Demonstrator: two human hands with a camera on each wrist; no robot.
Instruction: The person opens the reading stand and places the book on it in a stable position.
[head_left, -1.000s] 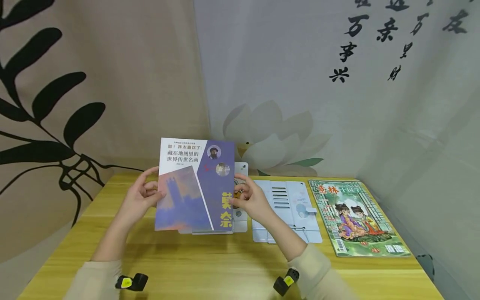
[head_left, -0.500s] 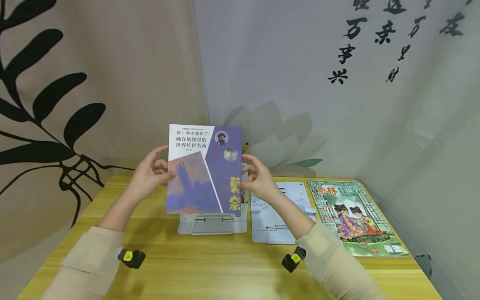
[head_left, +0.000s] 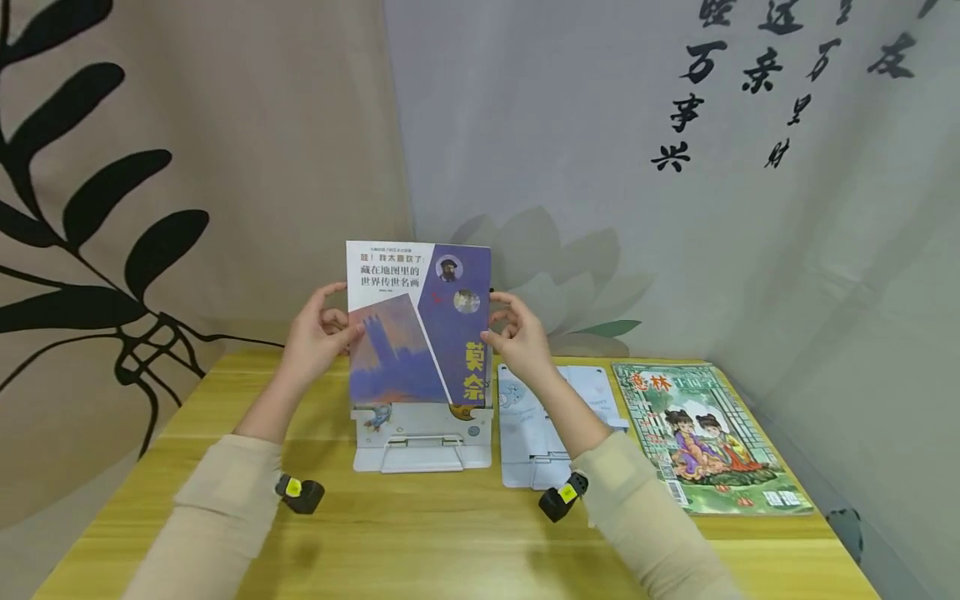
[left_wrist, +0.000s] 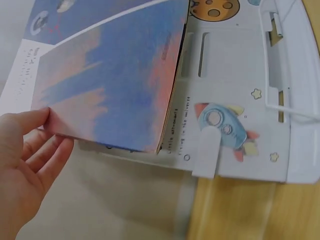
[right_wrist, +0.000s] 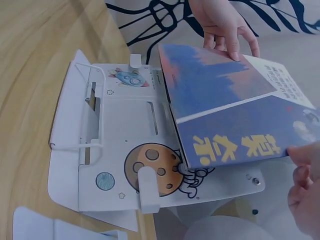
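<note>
A purple and white book [head_left: 457,358] with a painted tower on its cover is held up by both hands. My left hand [head_left: 311,337] pinches its left edge, thumb on the cover, and my right hand [head_left: 525,342] pinches the right edge. Directly behind the book leans a white book stand [head_left: 367,458]. In the right wrist view the stand shows a printed rocket, a cratered orange planet [right_wrist: 165,175] and a white page clip [right_wrist: 148,187]. The book overlaps the upper part of the stand, and its lower edge is above the wire ledge [head_left: 423,467].
A second, pale blue book stand [head_left: 517,433] lies folded flat to the right, partly behind my right forearm. Farther right lies a green illustrated magazine [head_left: 720,450]. Everything is on a wooden table [head_left: 420,533] against a printed curtain [head_left: 300,167].
Both hands have raised the book and carried it slightly right and away from me. More of the stand's lower part now shows beneath it. The grips look the same.
</note>
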